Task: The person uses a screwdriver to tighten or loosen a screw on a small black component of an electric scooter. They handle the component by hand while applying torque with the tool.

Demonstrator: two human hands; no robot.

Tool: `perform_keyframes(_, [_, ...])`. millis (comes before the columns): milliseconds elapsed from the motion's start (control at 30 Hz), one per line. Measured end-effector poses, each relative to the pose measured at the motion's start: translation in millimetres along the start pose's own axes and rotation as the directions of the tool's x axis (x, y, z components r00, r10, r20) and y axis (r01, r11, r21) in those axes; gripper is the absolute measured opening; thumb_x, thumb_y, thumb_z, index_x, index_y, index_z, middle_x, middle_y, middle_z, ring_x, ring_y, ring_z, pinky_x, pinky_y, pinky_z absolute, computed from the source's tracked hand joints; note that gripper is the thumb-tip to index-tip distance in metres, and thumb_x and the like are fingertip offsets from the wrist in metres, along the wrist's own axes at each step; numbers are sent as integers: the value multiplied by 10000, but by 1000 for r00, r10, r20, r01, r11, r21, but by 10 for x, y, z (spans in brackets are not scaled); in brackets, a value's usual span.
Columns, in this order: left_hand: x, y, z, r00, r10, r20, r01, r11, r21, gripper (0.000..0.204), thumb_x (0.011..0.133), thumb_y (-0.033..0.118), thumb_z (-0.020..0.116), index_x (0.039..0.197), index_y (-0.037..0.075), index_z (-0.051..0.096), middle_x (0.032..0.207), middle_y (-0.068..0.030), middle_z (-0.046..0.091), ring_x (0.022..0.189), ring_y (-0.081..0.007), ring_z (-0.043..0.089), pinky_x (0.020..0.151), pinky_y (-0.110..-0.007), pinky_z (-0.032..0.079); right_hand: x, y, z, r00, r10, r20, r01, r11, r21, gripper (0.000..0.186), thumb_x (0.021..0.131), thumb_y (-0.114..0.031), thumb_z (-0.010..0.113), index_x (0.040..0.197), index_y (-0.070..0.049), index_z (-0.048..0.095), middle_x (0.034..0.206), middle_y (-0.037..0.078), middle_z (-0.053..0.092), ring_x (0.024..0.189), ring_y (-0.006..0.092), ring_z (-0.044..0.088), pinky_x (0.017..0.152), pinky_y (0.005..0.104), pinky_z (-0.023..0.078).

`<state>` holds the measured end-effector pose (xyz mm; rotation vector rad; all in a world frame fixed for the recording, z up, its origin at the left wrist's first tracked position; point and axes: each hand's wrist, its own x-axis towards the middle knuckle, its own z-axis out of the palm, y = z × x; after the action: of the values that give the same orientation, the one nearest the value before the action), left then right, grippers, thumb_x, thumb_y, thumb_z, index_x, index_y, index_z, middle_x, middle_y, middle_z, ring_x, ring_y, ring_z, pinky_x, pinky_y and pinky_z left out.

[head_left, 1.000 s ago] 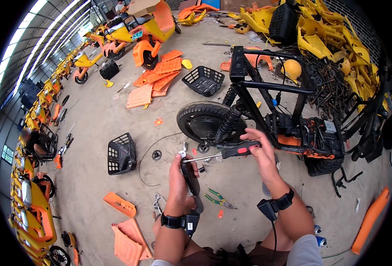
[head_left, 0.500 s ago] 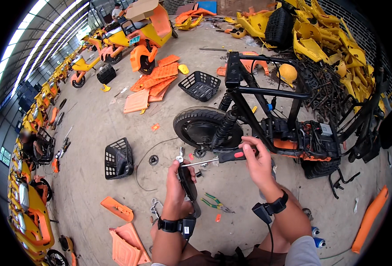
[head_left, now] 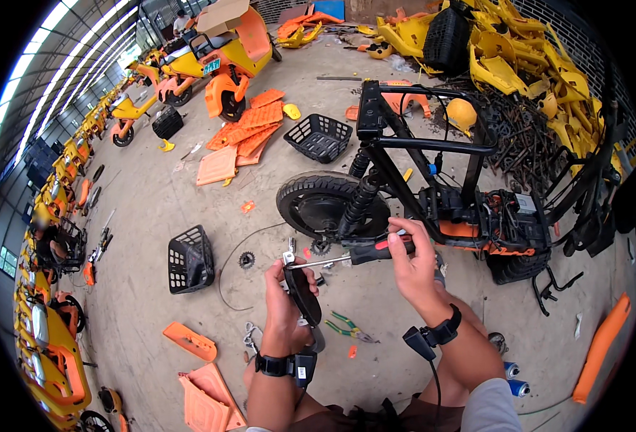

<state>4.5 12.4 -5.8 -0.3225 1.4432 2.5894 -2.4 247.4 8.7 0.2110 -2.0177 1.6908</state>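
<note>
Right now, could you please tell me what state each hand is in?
Left hand: closed, holding a curved black part.
Right hand: closed, holding a black-and-red-handled screwdriver.

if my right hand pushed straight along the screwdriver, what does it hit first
Likely the dark curved part in your left hand; the screwdriver tip appears at its top, depth unclear.

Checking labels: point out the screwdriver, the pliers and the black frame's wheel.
Screwdriver (head_left: 370,252): head view, on its black handle.
Pliers (head_left: 359,333): head view, near the pivot.
Wheel (head_left: 328,209): head view, on its dark hub.
</note>
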Motion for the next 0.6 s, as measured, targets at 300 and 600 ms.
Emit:
perform_keyframes(300, [-48, 14, 97, 985, -125, 116, 140, 981, -137, 504, 937, 511, 399, 1007, 39, 561, 745, -127, 576, 668, -237, 550, 645, -379, 473, 31, 85, 6, 993, 91, -74, -58, 931, 360, 412, 927, -122, 674, 1294, -17, 519, 1134, 65, 577, 977, 97, 518, 895, 257, 429])
perform_keyframes(600, [6, -10, 160, 975, -104, 195, 151, 958, -243, 510, 920, 481, 394, 1022, 14, 570, 737, -145, 571, 648, -260, 537, 641, -387, 459, 68, 145, -43, 988, 107, -112, -44, 887, 460, 444, 918, -99, 676, 1311, -5, 492, 1215, 95, 571, 1018, 113, 535, 912, 259, 436])
